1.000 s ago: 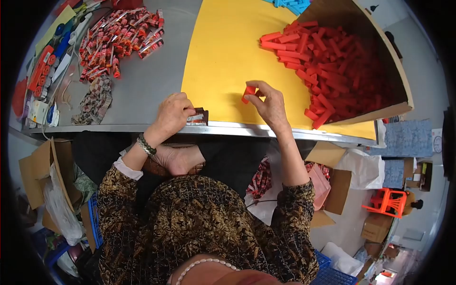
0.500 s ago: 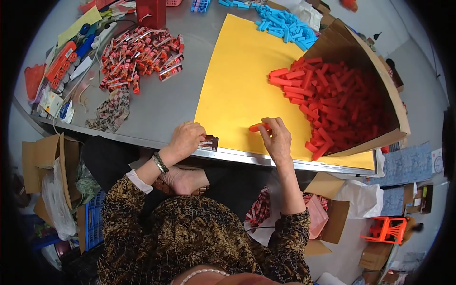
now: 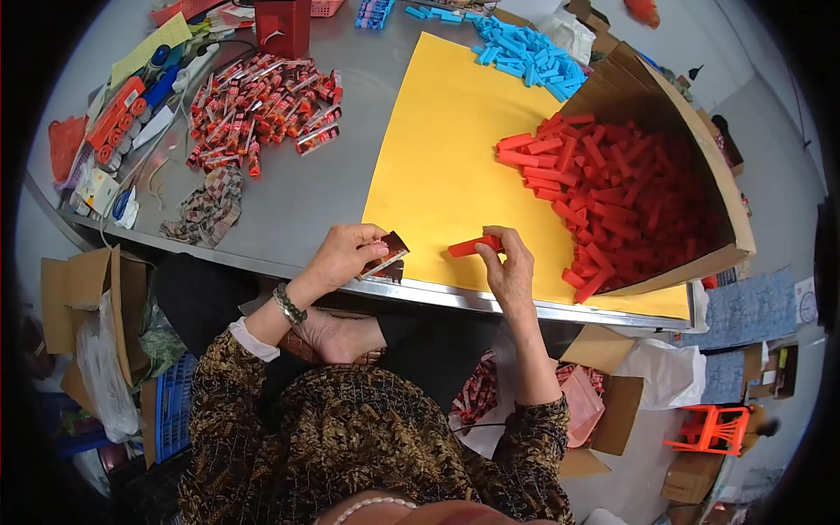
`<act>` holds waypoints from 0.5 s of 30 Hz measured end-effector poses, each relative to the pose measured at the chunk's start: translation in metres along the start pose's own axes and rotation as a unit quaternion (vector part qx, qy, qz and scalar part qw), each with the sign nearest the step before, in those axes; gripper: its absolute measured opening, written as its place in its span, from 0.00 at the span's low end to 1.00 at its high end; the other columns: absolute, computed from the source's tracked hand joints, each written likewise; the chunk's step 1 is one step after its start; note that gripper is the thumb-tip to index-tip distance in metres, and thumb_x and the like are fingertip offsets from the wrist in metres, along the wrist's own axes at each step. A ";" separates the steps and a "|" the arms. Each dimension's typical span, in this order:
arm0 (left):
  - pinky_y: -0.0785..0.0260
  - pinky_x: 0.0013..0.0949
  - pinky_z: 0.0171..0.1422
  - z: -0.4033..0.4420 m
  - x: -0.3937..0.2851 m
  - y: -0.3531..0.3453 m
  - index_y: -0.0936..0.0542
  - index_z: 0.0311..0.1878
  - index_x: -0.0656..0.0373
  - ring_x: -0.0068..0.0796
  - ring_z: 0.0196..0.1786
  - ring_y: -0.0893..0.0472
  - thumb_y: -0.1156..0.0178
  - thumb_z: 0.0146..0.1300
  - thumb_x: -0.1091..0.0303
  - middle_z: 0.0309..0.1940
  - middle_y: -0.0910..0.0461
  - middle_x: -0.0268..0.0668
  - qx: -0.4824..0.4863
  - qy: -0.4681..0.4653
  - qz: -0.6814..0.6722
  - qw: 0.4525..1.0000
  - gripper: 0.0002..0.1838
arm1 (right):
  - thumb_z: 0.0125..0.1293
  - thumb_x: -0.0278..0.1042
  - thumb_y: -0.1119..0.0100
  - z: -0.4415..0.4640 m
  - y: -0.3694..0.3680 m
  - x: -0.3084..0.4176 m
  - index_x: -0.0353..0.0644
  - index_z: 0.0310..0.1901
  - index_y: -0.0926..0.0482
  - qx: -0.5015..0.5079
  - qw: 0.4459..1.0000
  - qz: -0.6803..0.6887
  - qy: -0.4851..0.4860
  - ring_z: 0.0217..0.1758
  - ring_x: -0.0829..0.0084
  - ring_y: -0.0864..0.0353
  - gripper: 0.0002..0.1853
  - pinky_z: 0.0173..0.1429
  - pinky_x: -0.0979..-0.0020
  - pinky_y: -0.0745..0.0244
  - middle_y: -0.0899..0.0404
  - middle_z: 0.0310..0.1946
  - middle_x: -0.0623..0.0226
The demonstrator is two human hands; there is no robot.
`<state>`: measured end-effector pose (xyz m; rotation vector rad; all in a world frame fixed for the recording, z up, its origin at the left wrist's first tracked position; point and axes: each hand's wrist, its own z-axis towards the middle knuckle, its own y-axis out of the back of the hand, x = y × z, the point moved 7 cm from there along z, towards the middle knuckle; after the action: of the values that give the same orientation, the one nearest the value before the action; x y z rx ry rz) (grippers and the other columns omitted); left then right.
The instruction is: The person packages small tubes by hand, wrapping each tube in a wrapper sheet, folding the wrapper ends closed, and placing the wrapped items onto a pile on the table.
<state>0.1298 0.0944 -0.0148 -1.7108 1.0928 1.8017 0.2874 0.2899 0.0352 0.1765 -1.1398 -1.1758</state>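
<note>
My left hand [image 3: 344,255] pinches a small dark red printed wrapper [image 3: 387,255] at the table's front edge; its upper corner sticks up past my fingers. Further dark pieces lie just under it. To the right, my right hand [image 3: 508,264] grips the right end of a red stick [image 3: 473,247] between thumb and fingers, above the yellow sheet [image 3: 437,175]. The stick points left toward the wrapper, with a gap between them. Many similar red sticks [image 3: 612,192] spill from a tipped cardboard box [image 3: 739,201] on the right.
Wrapped red pieces [image 3: 262,109] are heaped on the grey table [image 3: 289,197], beside a crumpled checked cloth [image 3: 210,208]. Blue sticks [image 3: 525,54] lie at the back. A red container [image 3: 283,28] stands behind the heap. Tools and cables crowd the far left.
My left hand has raised a wrapper from the table edge. The red stick in my right hand has turned to lie lengthwise, pointing left. The view has shifted, showing more of the table's back.
</note>
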 end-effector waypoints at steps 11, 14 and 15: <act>0.35 0.21 0.25 0.001 -0.006 -0.027 0.18 0.32 0.66 0.14 0.21 0.27 0.35 0.62 0.66 0.20 0.22 0.30 0.048 -0.003 -0.089 0.995 0.11 | 0.62 0.30 0.35 -0.011 -0.040 0.030 0.34 0.51 0.23 0.160 0.961 0.186 -0.126 0.30 0.73 0.23 0.17 0.40 0.72 0.24 0.21 0.30 0.60; 0.34 0.23 0.27 0.000 -0.008 -0.035 0.18 0.32 0.65 0.14 0.23 0.27 0.34 0.62 0.65 0.21 0.22 0.30 0.062 -0.014 -0.075 0.995 0.11 | 0.61 0.29 0.36 -0.009 -0.047 0.038 0.33 0.44 0.22 0.170 0.964 0.173 -0.105 0.29 0.74 0.24 0.12 0.36 0.72 0.27 0.22 0.29 0.61; 0.34 0.24 0.28 -0.001 -0.010 -0.035 0.18 0.32 0.65 0.15 0.24 0.26 0.34 0.61 0.65 0.21 0.22 0.31 0.054 -0.027 -0.057 0.997 0.11 | 0.61 0.28 0.36 -0.008 -0.048 0.039 0.33 0.42 0.22 0.170 0.967 0.165 -0.094 0.28 0.74 0.24 0.10 0.35 0.72 0.28 0.22 0.28 0.61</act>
<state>0.1591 0.1169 -0.0137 -1.6177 1.0284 1.6777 0.2609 0.2340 0.0242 0.1312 -1.4722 -0.7063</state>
